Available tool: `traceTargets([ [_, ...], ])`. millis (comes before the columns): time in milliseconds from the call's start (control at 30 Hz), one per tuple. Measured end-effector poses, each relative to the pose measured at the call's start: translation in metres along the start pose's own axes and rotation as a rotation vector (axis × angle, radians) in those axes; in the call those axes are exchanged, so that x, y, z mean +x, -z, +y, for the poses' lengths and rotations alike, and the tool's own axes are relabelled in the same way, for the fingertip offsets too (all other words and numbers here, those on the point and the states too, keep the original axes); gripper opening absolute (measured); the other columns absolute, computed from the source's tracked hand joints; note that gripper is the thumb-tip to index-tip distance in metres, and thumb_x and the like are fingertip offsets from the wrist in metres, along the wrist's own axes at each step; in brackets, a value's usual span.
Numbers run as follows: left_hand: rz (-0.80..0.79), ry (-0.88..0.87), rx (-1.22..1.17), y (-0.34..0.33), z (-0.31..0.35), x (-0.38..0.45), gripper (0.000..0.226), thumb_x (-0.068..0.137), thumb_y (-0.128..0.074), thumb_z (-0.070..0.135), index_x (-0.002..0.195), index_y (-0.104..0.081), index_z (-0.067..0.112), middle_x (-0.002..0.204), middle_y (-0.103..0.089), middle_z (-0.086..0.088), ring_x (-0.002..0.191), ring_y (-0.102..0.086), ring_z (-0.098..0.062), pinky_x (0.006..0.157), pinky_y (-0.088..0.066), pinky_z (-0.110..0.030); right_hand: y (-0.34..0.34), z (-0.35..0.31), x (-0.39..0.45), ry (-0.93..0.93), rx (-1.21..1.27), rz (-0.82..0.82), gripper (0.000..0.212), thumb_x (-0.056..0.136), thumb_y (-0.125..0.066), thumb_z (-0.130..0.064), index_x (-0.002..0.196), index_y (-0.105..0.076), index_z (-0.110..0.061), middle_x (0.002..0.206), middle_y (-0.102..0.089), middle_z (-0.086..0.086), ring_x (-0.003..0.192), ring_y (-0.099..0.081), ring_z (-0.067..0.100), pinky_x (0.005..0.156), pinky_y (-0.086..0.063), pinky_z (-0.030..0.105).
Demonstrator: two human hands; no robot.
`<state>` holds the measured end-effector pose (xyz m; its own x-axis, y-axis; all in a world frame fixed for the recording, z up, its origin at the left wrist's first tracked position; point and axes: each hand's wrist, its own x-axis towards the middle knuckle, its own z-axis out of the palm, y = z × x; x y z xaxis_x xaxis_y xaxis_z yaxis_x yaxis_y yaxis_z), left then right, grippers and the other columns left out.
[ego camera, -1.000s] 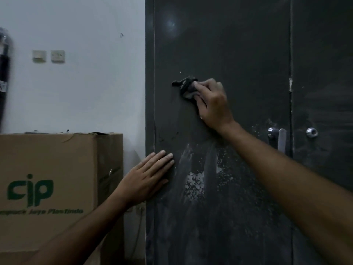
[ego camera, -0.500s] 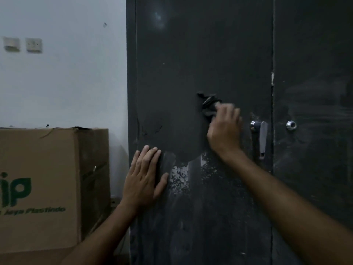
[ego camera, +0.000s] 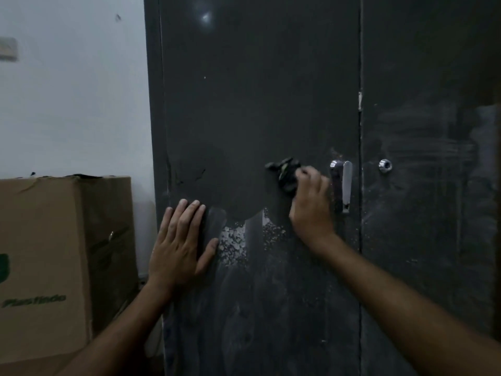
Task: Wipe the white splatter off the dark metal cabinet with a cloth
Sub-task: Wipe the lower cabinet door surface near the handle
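One dark cloth [ego camera: 285, 175] is pinched at frame centre by the right hand [ego camera: 310, 210]; the left hand [ego camera: 180, 244] is pressed flat, fingers spread, on one cabinet [ego camera: 257, 99].

**One head-worn view, close on the cabinet**

The single head camera faces the dark metal cabinet [ego camera: 257, 104] squarely from near, at arm's reach, looking slightly down. Left of the cabinet, a cardboard box [ego camera: 43, 253] and white wall [ego camera: 73, 90] enter view.

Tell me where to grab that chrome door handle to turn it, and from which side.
Take the handle by its long lower blade, probably from the front, fingers wrapping in from the right. It hangs straight down from its pivot at the top, and the right hand with the cloth crowds its left.
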<state>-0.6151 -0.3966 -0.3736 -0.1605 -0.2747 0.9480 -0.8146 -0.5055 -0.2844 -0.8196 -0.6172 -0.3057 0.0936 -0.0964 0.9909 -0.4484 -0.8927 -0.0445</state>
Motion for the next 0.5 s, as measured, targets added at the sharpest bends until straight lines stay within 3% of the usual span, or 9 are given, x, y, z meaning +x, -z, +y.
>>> traceTargets([
  [67, 0.002, -0.003, 0.000, 0.000, 0.001, 0.000, 0.076, 0.100, -0.051, 0.051, 0.155, -0.042, -0.001, 0.161, -0.040, -0.020, 0.155, -0.030, -0.036, 0.128, -0.021, -0.055, 0.000, 0.013, -0.043, 0.127, -0.016, -0.084, 0.054, 0.085, -0.044, 0.010, 0.138, -0.044, -0.002, 0.142, -0.043, 0.024, 0.113, -0.046, 0.041, 0.098, -0.050, 0.050],
  [133, 0.008, -0.001, 0.003, 0.001, 0.001, 0.000, 0.076, 0.100, -0.051, 0.051, 0.155, -0.042, -0.001, 0.161, -0.040, -0.020, 0.155, -0.030, -0.036, 0.128, -0.021, -0.056, 0.001, 0.028, -0.022, 0.172, -0.063, -0.085, 0.053, 0.087, -0.035, 0.006, 0.140, -0.041, -0.001, 0.144, -0.041, 0.026, 0.112, -0.046, 0.042, 0.097, -0.049, 0.055],
  [300, 0.021, -0.004, -0.001, -0.001, 0.001, 0.000, 0.076, 0.100, -0.050, 0.051, 0.155, -0.042, 0.000, 0.160, -0.041, -0.020, 0.154, -0.031, -0.037, 0.128, -0.021, -0.056, 0.001, 0.024, 0.087, -0.109, -0.076, 0.068, 0.059, 0.087, -0.041, 0.011, 0.145, -0.040, 0.002, 0.150, -0.038, 0.027, 0.119, -0.044, 0.042, 0.105, -0.044, 0.048],
  [400, 0.014, 0.002, 0.013, -0.001, 0.001, 0.000, 0.076, 0.101, -0.049, 0.052, 0.155, -0.041, -0.001, 0.160, -0.041, -0.021, 0.155, -0.030, -0.037, 0.128, -0.022, -0.056, -0.008, 0.001, 0.039, -0.168, 0.015, 0.137, 0.056, 0.089, -0.043, 0.011, 0.144, -0.046, 0.002, 0.147, -0.045, 0.026, 0.118, -0.047, 0.040, 0.104, -0.042, 0.043],
  [500, 0.000, -0.004, 0.019, 0.000, 0.001, 0.001, 0.076, 0.101, -0.049, 0.052, 0.156, -0.041, -0.001, 0.160, -0.041, -0.021, 0.155, -0.030, -0.037, 0.128, -0.021, -0.056, -0.015, -0.012, -0.051, 0.076, 0.094, 0.021, 0.051, 0.092, -0.052, 0.010, 0.142, -0.051, 0.002, 0.141, -0.049, 0.027, 0.115, -0.048, 0.039, 0.099, -0.050, 0.048],
])
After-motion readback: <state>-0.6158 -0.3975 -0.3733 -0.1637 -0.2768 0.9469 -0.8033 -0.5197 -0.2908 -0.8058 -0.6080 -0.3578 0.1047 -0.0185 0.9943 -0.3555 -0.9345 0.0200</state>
